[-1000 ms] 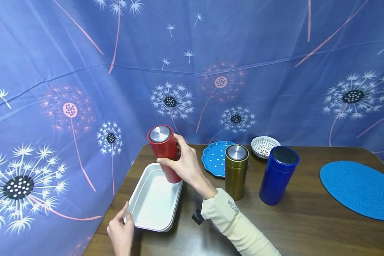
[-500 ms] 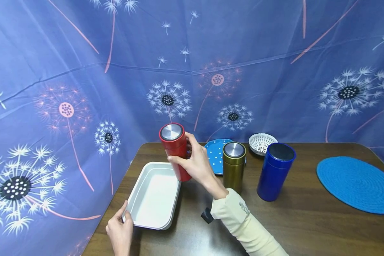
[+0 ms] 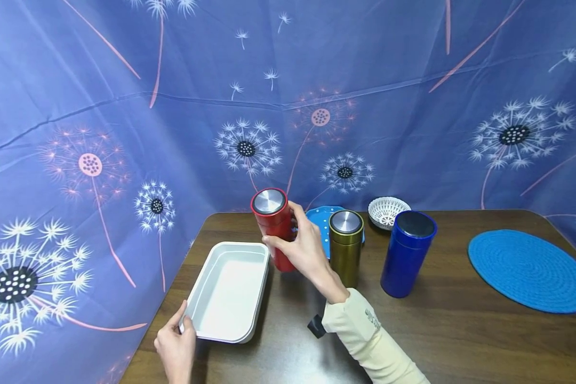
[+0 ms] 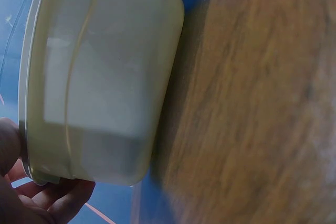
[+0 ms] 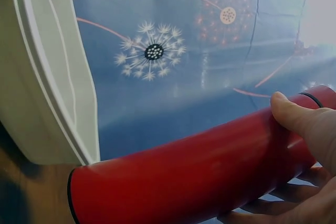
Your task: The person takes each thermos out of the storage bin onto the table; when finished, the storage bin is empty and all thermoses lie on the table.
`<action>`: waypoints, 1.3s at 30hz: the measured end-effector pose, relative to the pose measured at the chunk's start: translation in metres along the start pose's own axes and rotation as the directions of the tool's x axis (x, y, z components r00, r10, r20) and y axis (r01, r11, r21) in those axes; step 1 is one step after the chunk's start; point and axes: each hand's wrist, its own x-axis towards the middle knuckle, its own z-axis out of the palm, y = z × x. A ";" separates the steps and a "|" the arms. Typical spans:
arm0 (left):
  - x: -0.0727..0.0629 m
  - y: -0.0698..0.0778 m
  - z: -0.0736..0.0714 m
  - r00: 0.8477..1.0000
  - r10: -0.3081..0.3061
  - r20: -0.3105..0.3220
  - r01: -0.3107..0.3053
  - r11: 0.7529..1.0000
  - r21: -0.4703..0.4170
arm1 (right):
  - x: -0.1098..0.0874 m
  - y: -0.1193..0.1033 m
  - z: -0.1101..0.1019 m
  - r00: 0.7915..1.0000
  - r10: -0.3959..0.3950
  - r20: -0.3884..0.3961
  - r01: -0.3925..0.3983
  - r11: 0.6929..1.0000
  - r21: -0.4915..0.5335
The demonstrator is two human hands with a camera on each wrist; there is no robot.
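My right hand [image 3: 304, 249] grips a red thermos [image 3: 274, 229] with a silver lid, just right of the white plastic tub [image 3: 230, 288]. In the right wrist view the thumb lies along one side of the red thermos [image 5: 199, 166] and the fingers curl under the other. With thumb and fingers my left hand [image 3: 176, 341] pinches the rim at the tub's near left corner. The left wrist view shows the outer wall of the tub [image 4: 110, 77] from the side. Inside, the tub holds nothing visible.
A gold thermos [image 3: 345, 250] and a blue thermos [image 3: 408, 256] stand right of my right hand. Behind them are a blue dotted plate [image 3: 319, 216], partly hidden, and a white openwork bowl [image 3: 386, 210]. A blue oval placemat [image 3: 528, 269] lies at the right of the wooden table [image 3: 441, 341].
The red thermos, in my right hand, has moved from over the tub's right rim to the tub's right side and lower. My left hand keeps its hold on the rim.
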 end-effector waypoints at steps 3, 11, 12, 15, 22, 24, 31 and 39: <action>0.000 -0.001 0.000 1.000 -0.014 0.003 0.014 1.000 -0.013 | -0.002 0.005 0.000 1.000 0.001 -0.007 -0.001 1.000 -0.023; 0.000 0.000 0.002 0.999 -0.032 0.015 0.032 0.999 -0.018 | -0.007 0.019 0.000 0.999 0.044 -0.018 -0.044 0.998 -0.036; 0.000 0.000 0.001 0.999 -0.034 0.017 0.035 0.999 -0.020 | -0.008 0.021 0.000 0.999 0.048 -0.021 -0.049 0.998 -0.040; 0.000 0.001 0.000 0.999 -0.041 0.019 0.041 0.999 -0.016 | -0.011 0.027 0.001 0.998 0.054 -0.029 -0.055 0.997 -0.053; 0.000 0.002 -0.001 0.999 -0.037 0.021 0.038 0.999 -0.009 | -0.018 0.038 0.004 0.997 0.060 -0.050 -0.063 0.996 -0.069; -0.001 0.002 0.000 0.999 -0.035 0.021 0.036 0.999 -0.019 | -0.019 0.040 0.005 0.996 0.061 -0.057 -0.065 0.995 -0.073; -0.001 0.002 -0.001 0.999 -0.039 0.032 0.040 0.999 -0.024 | -0.024 0.046 0.007 0.995 0.061 -0.075 -0.068 0.993 -0.092; -0.001 0.003 0.000 1.000 -0.018 0.014 0.018 1.000 -0.012 | -0.026 0.051 0.006 0.994 0.070 -0.083 -0.077 0.994 -0.080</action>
